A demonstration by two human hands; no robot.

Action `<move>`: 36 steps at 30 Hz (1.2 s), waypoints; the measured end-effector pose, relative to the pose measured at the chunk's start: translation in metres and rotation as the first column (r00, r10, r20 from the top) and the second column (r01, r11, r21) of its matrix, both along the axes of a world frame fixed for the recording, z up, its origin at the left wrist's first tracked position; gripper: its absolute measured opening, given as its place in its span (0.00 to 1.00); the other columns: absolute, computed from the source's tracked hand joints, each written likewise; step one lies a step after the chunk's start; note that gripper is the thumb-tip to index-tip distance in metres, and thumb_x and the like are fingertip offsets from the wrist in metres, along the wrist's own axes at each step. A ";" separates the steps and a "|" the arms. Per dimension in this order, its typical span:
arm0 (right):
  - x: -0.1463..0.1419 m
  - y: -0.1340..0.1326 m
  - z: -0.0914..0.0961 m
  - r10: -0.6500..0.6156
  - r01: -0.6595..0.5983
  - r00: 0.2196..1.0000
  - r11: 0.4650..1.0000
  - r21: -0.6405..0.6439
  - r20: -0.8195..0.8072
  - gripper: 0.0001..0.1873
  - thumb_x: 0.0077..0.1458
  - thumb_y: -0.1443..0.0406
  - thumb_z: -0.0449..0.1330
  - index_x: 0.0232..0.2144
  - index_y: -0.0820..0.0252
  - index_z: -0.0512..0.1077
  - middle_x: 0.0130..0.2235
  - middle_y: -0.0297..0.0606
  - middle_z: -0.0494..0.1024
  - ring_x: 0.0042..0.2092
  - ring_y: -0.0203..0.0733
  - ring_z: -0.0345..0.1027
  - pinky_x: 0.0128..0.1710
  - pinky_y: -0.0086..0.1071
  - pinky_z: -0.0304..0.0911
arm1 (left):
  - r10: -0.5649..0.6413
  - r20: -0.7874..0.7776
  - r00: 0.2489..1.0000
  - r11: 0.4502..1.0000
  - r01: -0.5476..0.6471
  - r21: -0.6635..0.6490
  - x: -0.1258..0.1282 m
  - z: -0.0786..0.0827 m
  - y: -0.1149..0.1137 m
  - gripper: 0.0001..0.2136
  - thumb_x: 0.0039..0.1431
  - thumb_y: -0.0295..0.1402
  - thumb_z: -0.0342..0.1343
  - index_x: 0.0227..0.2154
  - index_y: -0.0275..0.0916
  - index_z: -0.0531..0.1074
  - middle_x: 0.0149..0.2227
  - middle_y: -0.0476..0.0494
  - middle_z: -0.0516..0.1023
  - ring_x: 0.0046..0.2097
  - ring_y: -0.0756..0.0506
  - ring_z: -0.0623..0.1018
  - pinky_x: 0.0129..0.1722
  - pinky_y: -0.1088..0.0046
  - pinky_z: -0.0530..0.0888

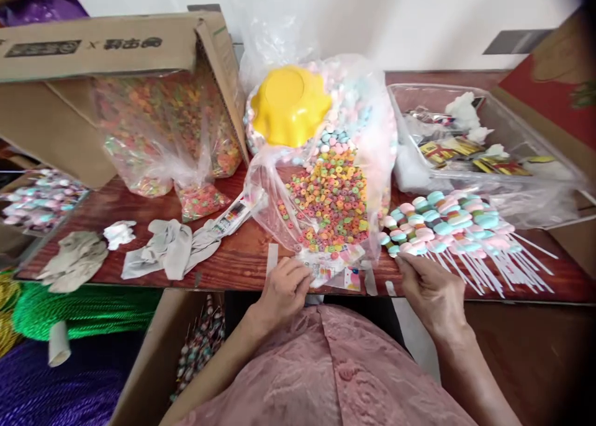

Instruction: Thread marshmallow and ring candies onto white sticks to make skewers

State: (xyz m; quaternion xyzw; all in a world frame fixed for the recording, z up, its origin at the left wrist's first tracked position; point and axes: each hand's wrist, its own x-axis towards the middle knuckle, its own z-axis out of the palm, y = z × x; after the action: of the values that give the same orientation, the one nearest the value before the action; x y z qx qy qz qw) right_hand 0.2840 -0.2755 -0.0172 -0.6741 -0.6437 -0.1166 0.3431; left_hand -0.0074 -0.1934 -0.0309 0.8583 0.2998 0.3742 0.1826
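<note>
My left hand (285, 287) rests at the table's front edge, fingers curled on small printed wrappers (336, 271) below a clear bag of colourful cereal rings (328, 199). My right hand (431, 289) is closed at the near end of a pile of pastel marshmallow skewers (447, 224) with white sticks; its fingertips pinch something there, which I cannot make out. A yellow bowl (288, 106) lies upside down on a bag of pastel candies behind the rings.
A cardboard box (69, 53) with bags of orange cereal stands at back left. A clear plastic tray (488, 140) holds wrappers at right. Grey cloths (170, 249) lie on the wooden table (233, 258). A box of finished skewers (200, 342) sits below, with green cord (79, 311).
</note>
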 end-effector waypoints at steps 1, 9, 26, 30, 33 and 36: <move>-0.001 -0.001 0.000 0.003 -0.004 1.000 1.000 -0.009 -0.003 0.09 0.61 0.65 0.58 0.38 0.60 0.78 0.36 0.41 0.83 0.37 0.43 0.78 0.39 0.34 0.70 | -0.031 -0.031 0.999 0.999 0.032 0.016 0.005 -0.001 -0.002 0.03 0.60 0.29 0.58 0.36 0.36 0.75 0.34 0.41 0.78 0.37 0.45 0.74 0.38 0.67 0.73; -0.016 -0.014 -0.003 0.088 -0.091 0.996 0.991 -0.103 -0.033 0.10 0.64 0.66 0.54 0.37 0.60 0.77 0.33 0.39 0.81 0.33 0.40 0.75 0.35 0.31 0.69 | -0.043 -0.251 0.967 0.993 0.068 0.092 0.023 -0.003 0.008 0.06 0.55 0.31 0.63 0.36 0.38 0.77 0.35 0.41 0.75 0.39 0.42 0.69 0.38 0.65 0.71; -0.038 -0.004 -0.022 0.322 -0.293 0.943 0.922 -0.252 0.081 0.14 0.65 0.65 0.53 0.47 0.61 0.74 0.42 0.43 0.77 0.43 0.46 0.70 0.41 0.37 0.67 | 0.099 -0.332 0.938 0.988 -0.054 0.142 0.040 -0.006 0.011 0.08 0.61 0.37 0.56 0.34 0.38 0.75 0.36 0.41 0.74 0.41 0.43 0.70 0.43 0.63 0.70; -0.022 -0.001 -0.034 0.254 -0.245 0.965 0.963 -0.116 0.070 0.12 0.64 0.63 0.56 0.46 0.59 0.74 0.41 0.43 0.77 0.42 0.46 0.71 0.39 0.37 0.68 | -0.019 -0.372 0.928 0.992 0.065 0.112 0.051 -0.008 0.013 0.10 0.58 0.40 0.59 0.36 0.38 0.75 0.39 0.41 0.74 0.43 0.42 0.70 0.44 0.62 0.71; -0.036 0.006 -0.031 0.247 -0.246 0.969 0.968 -0.054 0.013 0.08 0.62 0.67 0.58 0.42 0.57 0.75 0.38 0.40 0.78 0.39 0.42 0.72 0.40 0.34 0.69 | 0.025 -0.382 0.924 0.997 0.005 0.077 0.042 -0.009 0.012 0.07 0.61 0.33 0.56 0.40 0.39 0.74 0.41 0.40 0.74 0.43 0.42 0.71 0.44 0.63 0.71; -0.054 0.015 -0.021 0.285 -0.286 0.957 0.958 -0.021 -0.047 0.09 0.61 0.71 0.57 0.41 0.58 0.75 0.37 0.40 0.79 0.38 0.40 0.73 0.39 0.33 0.70 | 0.106 -0.383 0.917 0.994 -0.086 0.071 0.033 -0.010 0.016 0.07 0.63 0.29 0.53 0.42 0.39 0.74 0.40 0.40 0.73 0.42 0.42 0.71 0.41 0.64 0.72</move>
State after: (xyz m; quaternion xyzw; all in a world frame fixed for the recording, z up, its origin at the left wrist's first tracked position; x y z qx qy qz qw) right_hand 0.2296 -0.2605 -0.0381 -0.5811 -0.7281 -0.0421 0.3611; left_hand 0.0253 -0.1774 -0.0412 0.9040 0.3616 0.2139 0.0786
